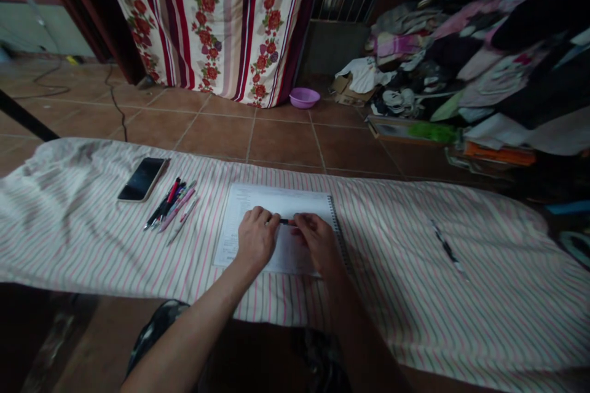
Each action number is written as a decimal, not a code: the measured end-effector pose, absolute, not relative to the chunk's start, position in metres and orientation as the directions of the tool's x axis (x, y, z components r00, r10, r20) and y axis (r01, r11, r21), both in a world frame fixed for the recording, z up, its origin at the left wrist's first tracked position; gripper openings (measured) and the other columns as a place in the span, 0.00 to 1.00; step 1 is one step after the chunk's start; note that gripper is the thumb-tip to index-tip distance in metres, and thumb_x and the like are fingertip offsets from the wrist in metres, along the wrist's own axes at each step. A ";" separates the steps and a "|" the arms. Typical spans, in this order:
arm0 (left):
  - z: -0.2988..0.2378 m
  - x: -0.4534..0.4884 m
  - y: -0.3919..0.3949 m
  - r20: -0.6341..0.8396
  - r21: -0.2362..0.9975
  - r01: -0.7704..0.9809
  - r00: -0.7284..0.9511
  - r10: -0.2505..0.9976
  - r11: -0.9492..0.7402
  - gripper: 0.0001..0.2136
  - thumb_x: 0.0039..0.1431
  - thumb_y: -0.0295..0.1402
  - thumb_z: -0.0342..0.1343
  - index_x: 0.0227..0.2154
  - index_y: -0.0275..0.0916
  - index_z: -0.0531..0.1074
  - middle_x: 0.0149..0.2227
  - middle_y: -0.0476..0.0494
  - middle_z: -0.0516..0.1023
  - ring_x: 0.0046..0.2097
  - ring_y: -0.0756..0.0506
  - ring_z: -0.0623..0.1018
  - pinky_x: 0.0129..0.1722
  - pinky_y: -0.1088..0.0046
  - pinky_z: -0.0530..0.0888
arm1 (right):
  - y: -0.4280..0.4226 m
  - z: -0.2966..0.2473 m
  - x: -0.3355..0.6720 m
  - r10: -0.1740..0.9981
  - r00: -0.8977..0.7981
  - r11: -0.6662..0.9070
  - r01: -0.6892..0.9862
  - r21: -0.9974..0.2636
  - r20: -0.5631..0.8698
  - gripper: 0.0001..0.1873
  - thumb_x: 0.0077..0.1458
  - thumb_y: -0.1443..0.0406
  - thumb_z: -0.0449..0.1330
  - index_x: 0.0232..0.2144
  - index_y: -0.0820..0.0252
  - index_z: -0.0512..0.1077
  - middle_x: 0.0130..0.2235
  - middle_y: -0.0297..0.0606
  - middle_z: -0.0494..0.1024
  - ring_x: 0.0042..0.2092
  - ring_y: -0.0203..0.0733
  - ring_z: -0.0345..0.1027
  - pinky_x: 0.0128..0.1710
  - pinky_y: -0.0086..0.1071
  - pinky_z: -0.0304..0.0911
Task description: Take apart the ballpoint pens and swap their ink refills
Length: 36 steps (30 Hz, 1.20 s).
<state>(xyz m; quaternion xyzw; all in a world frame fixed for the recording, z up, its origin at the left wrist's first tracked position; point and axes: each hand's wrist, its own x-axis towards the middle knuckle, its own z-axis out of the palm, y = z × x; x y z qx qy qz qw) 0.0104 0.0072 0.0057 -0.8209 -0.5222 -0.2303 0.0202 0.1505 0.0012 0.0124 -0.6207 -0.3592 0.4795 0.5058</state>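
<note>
Brown square floor tiles (281, 139) with pale joints extended behind a work surface draped in a white cloth with pink and grey-green stripes (391, 227); its underlying support could not be identified. On that cloth lay a white spiral-bound notebook (271, 196), open flat, binding to the right, with faint print towards its left edge.

Progress was judged partial: handling of a slim dark pen with an orange-red section (286, 221) was under way and not concluded, since both hands were engaged on it. The pen was level above the page. The left hand (257, 238) grasped its left end; the right hand (318, 241) pinched its right end between thumb and fingers. Whether a cap was being worked could not be determined.

Other pens were out of hand. A loose bunch of black, red, pink and white pens (173, 204) lay left of the notebook, unsorted, near a black-screened smartphone with a pale edge (142, 179). One black-and-white patterned pen (447, 244) lay alone, well apart to the right. Which of these had been dealt with could not be established.

Beyond stood a floral striped fabric curtain (235, 24), a round purple basin (304, 99) and a heaped mass of mixed clothing (488, 61).
</note>
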 end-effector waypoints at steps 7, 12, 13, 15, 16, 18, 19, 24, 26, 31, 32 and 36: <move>0.008 0.017 0.007 0.403 0.226 0.839 0.382 0.832 -0.495 0.09 0.59 0.29 0.47 0.38 0.38 0.71 0.32 0.42 0.72 0.40 0.41 0.67 0.37 0.63 0.66 | 0.007 0.003 0.153 0.925 0.336 -0.159 -0.087 -0.983 -0.179 0.18 0.35 0.54 0.66 0.25 0.61 0.70 0.25 0.35 0.74 0.26 0.37 0.68 0.27 0.32 0.65; 0.009 0.019 0.008 0.399 0.224 0.839 0.385 0.832 -0.496 0.08 0.59 0.28 0.47 0.36 0.39 0.71 0.31 0.42 0.72 0.39 0.42 0.67 0.36 0.63 0.65 | 0.006 0.004 0.152 0.933 0.331 -0.111 -0.106 -0.988 -0.140 0.21 0.35 0.54 0.67 0.31 0.60 0.70 0.29 0.36 0.75 0.29 0.38 0.69 0.29 0.33 0.66; 0.009 0.019 0.008 0.401 0.224 0.841 0.381 0.833 -0.493 0.09 0.59 0.28 0.46 0.36 0.39 0.71 0.31 0.42 0.72 0.39 0.42 0.67 0.36 0.63 0.65 | 0.005 0.005 0.151 0.934 0.330 -0.112 -0.107 -0.988 -0.141 0.23 0.36 0.53 0.66 0.34 0.59 0.70 0.31 0.37 0.75 0.30 0.39 0.70 0.29 0.33 0.66; 0.010 0.018 0.008 0.406 0.225 0.847 0.367 0.837 -0.481 0.08 0.59 0.29 0.47 0.36 0.39 0.71 0.31 0.42 0.72 0.39 0.41 0.67 0.37 0.63 0.65 | 0.004 0.009 0.150 0.926 0.338 -0.145 -0.092 -0.985 -0.168 0.26 0.38 0.51 0.64 0.38 0.59 0.68 0.34 0.39 0.75 0.31 0.40 0.71 0.26 0.31 0.65; 0.010 0.018 0.008 0.407 0.226 0.851 0.360 0.839 -0.475 0.08 0.59 0.29 0.47 0.36 0.39 0.71 0.31 0.42 0.72 0.39 0.41 0.67 0.37 0.63 0.64 | 0.003 0.010 0.150 0.921 0.341 -0.175 -0.067 -0.982 -0.187 0.25 0.39 0.50 0.63 0.37 0.60 0.68 0.34 0.39 0.75 0.30 0.39 0.70 0.23 0.29 0.64; 0.010 0.016 0.008 0.407 0.229 0.855 0.350 0.844 -0.465 0.08 0.58 0.28 0.47 0.36 0.39 0.71 0.31 0.42 0.72 0.39 0.41 0.67 0.37 0.63 0.64 | 0.001 0.012 0.150 0.918 0.328 -0.238 0.005 -0.971 -0.223 0.24 0.42 0.47 0.60 0.31 0.62 0.70 0.29 0.39 0.74 0.25 0.37 0.67 0.18 0.26 0.58; 0.010 0.015 0.009 0.405 0.230 0.856 0.349 0.845 -0.463 0.08 0.58 0.28 0.48 0.36 0.39 0.71 0.31 0.42 0.73 0.39 0.41 0.67 0.37 0.63 0.64 | 0.001 0.012 0.150 0.922 0.316 -0.251 0.044 -0.967 -0.225 0.24 0.43 0.46 0.58 0.27 0.62 0.70 0.25 0.38 0.73 0.22 0.36 0.65 0.17 0.26 0.56; 0.009 0.014 0.009 0.379 0.224 0.848 0.377 0.845 -0.480 0.09 0.59 0.29 0.46 0.35 0.40 0.72 0.30 0.42 0.73 0.39 0.41 0.68 0.36 0.63 0.64 | 0.004 0.003 0.152 0.947 0.304 -0.141 0.116 -0.983 -0.100 0.19 0.45 0.50 0.58 0.24 0.61 0.71 0.20 0.35 0.70 0.21 0.35 0.61 0.18 0.27 0.57; 0.009 0.013 0.008 0.371 0.221 0.848 0.383 0.846 -0.481 0.09 0.59 0.29 0.46 0.35 0.39 0.72 0.30 0.42 0.73 0.38 0.41 0.68 0.36 0.63 0.64 | 0.005 0.002 0.152 0.953 0.292 -0.114 0.086 -0.990 -0.084 0.16 0.45 0.52 0.59 0.27 0.60 0.71 0.24 0.36 0.73 0.23 0.36 0.63 0.20 0.28 0.59; 0.010 0.008 0.007 0.373 0.204 0.861 0.371 0.851 -0.465 0.09 0.59 0.30 0.46 0.33 0.39 0.72 0.30 0.42 0.74 0.38 0.41 0.69 0.36 0.63 0.63 | 0.001 0.012 0.151 0.981 0.159 -0.118 0.022 -0.993 -0.113 0.13 0.45 0.57 0.59 0.33 0.58 0.72 0.30 0.36 0.76 0.31 0.37 0.70 0.26 0.28 0.63; 0.010 0.007 0.008 0.373 0.197 0.865 0.368 0.852 -0.460 0.09 0.60 0.30 0.46 0.33 0.39 0.72 0.29 0.42 0.74 0.38 0.41 0.69 0.36 0.63 0.63 | 0.000 0.015 0.151 0.979 0.153 -0.137 -0.001 -0.991 -0.135 0.15 0.45 0.57 0.59 0.36 0.57 0.71 0.32 0.36 0.76 0.31 0.37 0.71 0.26 0.27 0.63; 0.011 0.005 0.007 0.370 0.178 0.871 0.373 0.851 -0.459 0.09 0.60 0.32 0.46 0.32 0.39 0.72 0.29 0.43 0.73 0.37 0.41 0.69 0.35 0.63 0.63 | -0.002 0.017 0.150 0.949 0.177 -0.252 -0.062 -0.966 -0.259 0.23 0.46 0.52 0.58 0.42 0.58 0.66 0.30 0.36 0.75 0.27 0.37 0.70 0.18 0.24 0.58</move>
